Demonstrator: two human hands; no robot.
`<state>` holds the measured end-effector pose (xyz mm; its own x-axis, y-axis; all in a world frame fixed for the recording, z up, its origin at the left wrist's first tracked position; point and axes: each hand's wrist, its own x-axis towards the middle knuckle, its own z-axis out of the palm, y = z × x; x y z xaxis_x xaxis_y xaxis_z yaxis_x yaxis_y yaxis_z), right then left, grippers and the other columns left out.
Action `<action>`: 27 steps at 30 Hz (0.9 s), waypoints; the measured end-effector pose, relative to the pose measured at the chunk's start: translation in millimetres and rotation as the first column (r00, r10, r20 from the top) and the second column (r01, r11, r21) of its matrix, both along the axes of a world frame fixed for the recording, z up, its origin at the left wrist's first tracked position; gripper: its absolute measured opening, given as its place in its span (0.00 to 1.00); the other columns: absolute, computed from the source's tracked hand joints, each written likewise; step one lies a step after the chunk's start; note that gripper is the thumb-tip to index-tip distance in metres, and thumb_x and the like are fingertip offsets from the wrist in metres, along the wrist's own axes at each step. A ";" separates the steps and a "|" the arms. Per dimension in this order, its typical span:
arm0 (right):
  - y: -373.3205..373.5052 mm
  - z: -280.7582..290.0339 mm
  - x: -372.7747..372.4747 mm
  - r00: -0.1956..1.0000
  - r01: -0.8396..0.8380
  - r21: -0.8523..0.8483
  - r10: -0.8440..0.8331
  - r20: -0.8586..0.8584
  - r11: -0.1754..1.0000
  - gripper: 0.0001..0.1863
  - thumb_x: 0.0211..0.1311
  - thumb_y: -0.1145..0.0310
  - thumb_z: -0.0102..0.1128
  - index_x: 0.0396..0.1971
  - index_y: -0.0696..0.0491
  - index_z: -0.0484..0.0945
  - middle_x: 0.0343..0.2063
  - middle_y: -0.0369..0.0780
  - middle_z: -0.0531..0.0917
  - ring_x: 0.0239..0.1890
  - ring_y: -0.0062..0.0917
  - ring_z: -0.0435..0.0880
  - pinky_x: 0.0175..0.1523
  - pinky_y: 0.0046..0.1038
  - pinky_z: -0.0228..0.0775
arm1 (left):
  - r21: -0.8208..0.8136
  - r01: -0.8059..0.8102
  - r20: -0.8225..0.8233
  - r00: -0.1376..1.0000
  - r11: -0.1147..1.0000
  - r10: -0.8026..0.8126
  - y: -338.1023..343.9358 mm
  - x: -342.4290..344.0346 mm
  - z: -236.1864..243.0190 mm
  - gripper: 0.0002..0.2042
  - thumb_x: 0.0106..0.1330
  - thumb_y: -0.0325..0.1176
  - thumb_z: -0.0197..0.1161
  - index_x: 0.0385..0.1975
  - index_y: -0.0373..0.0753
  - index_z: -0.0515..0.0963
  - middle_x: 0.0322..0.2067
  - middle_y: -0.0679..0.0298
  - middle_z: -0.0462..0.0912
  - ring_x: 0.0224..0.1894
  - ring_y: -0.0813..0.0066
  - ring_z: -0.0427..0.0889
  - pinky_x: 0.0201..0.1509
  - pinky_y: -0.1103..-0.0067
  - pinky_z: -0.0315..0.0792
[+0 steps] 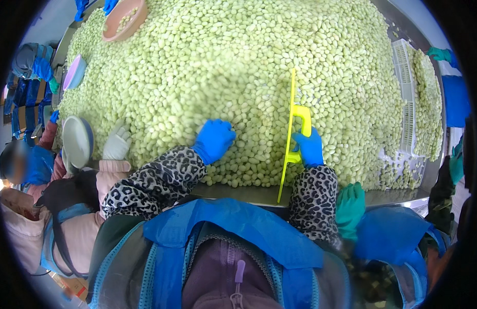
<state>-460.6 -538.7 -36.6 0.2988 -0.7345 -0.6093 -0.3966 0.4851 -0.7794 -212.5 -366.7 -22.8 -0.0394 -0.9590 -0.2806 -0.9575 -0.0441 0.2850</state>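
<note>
A deep heap of small pale green oval fruits (197, 67) covers the wide metal table in front of me. My right hand (310, 147), in a blue glove, is wrapped round the handle of a bright yellow plastic float (290, 129). Its long flat blade stands on edge among the fruits and points away from me. To the left of it, my left hand (214, 140), also blue-gloved, rests on the near part of the heap with its fingers curled in. Whatever those fingers may hold is hidden.
The metal table edge (238, 194) runs close before me. A white plastic crate (404, 98) stands in the fruit at right. Bowls sit at left: grey-white (76, 141), pink-rimmed (74, 72), and orange-pink (126, 23). A co-worker's white glove (117, 141) and another's green glove (350, 203) flank my arms.
</note>
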 end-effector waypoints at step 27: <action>0.6 -19.9 -5.3 0.999 0.005 -0.022 -0.004 0.044 1.000 0.19 0.52 0.74 0.65 0.43 0.61 0.71 0.29 0.39 0.78 0.20 0.23 0.77 0.25 0.24 0.72 | 0.714 0.016 -0.437 -0.771 0.700 0.463 1.1 13.9 3.9 0.21 0.67 0.36 0.58 0.59 0.39 0.71 0.44 0.60 0.81 0.43 0.67 0.82 0.49 0.69 0.77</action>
